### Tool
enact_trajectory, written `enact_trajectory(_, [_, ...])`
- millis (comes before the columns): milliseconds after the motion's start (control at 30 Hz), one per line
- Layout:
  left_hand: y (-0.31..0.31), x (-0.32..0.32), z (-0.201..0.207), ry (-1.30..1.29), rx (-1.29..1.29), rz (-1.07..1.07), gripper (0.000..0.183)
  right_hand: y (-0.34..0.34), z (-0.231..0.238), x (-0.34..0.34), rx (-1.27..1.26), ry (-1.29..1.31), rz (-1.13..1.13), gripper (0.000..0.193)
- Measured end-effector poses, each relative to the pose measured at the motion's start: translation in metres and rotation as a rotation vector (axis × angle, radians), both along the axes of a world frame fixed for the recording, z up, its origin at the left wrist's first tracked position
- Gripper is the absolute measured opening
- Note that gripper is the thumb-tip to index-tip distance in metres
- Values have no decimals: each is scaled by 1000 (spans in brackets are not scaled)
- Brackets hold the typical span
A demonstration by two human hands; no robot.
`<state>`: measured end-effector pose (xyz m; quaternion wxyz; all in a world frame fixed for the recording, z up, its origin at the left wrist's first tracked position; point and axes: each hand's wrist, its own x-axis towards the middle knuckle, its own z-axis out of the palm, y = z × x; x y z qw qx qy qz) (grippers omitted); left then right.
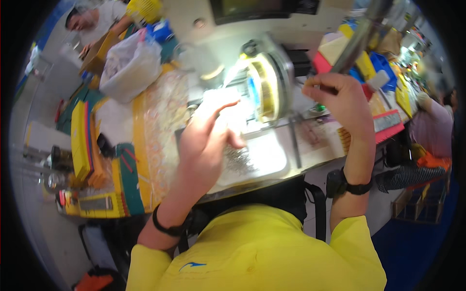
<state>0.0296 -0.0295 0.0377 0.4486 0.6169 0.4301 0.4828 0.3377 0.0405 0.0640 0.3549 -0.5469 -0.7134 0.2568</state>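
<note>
My left hand reaches over the near part of a white tray, its thumb and forefinger apart. Glare washes out its fingertips, and no held thing shows there. Small metallic pieces lie in a pile in that tray, just beyond the hand's thumb side. Behind it stands a machine with a brightly lit round wheel or reel. My right hand is raised to the right of this machine, fingertips pinched together. Whatever they pinch is too small or blurred to make out. Below those fingers sits a small green-and-white item.
A white bag-lined bin stands at the back left, near another person. Yellow bins line the left. A slanting metal pole rises behind my right hand; a red tray lies right. Another person sits far right.
</note>
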Motion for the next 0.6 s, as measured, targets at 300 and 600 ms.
enact_trajectory(300, [19,16,6,127,13,-85,43,44,-37,-50,-275,509,258,19])
enact_trajectory(600, [39,27,-19,-294,-39,-208,39,52,-42,-50,-211,482,250,22])
